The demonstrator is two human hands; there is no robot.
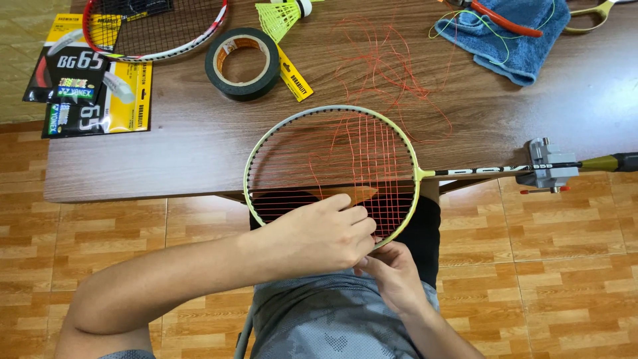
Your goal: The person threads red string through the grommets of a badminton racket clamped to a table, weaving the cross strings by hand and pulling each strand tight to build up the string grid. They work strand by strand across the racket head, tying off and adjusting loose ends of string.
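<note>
Both hands are working at the near rim of a pale yellow badminton racket (332,174): the left hand (319,236) is pinching orange string (389,66) over the frame, the right hand (392,272) gripping beneath. A grey clamp (548,169) is holding the shaft level at the edge of the wooden table (186,133), leaving the head overhanging the lap; no containers are showing, only a black tape roll (242,63) and a blue towel (508,33).

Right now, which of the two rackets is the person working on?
The pale yellow-framed racket with orange strings, under both hands; the red-and-white racket lies untouched at the table's far left.
</note>
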